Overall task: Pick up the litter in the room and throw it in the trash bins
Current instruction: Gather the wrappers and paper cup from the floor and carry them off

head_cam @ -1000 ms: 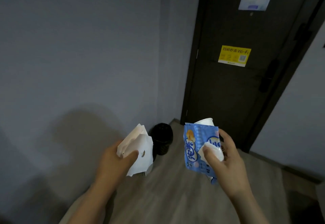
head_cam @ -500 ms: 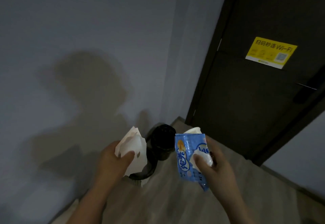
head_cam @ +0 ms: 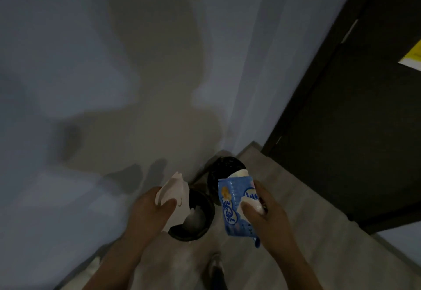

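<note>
My left hand (head_cam: 149, 210) grips a crumpled white paper bag (head_cam: 175, 195) just over the near black trash bin (head_cam: 205, 223), whose inside shows a pale liner. My right hand (head_cam: 266, 219) holds a blue snack wrapper (head_cam: 230, 207) together with a white tissue and a white paper piece sticking out at the top. A second black bin (head_cam: 225, 168) stands farther back in the corner, partly hidden by the wrapper.
A grey wall fills the left and meets a dark door (head_cam: 355, 130) at the right, with a yellow sticker (head_cam: 413, 57) on it. The floor (head_cam: 307, 232) is pale wood. My shoe tip (head_cam: 216, 269) shows at the bottom.
I have come closer to the bins and the view has tilted down. Both hands with their litter now hang over the bins; the near bin's opening is in view.
</note>
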Action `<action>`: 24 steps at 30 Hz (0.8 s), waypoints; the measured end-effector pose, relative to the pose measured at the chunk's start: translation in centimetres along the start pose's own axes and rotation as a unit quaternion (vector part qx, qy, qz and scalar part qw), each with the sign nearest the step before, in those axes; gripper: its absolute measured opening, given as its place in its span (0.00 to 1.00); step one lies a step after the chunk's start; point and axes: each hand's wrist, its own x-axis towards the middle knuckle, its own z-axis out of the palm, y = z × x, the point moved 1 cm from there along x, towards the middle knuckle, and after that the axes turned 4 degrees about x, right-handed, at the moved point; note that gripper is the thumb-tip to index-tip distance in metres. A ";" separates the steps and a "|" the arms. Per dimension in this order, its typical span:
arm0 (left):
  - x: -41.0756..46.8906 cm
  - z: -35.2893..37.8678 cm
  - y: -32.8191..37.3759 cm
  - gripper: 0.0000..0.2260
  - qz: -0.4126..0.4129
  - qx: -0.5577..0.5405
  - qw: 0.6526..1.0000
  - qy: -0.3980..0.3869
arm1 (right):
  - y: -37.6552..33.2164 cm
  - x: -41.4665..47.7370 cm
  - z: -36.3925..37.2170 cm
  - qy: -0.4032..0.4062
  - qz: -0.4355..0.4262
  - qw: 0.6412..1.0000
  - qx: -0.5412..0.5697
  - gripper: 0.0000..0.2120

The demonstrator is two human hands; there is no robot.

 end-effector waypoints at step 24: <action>22.0 20.1 -15.5 0.14 -0.271 0.122 0.948 -0.110 | 19.6 25.7 8.0 -0.172 0.185 0.964 -0.085 0.28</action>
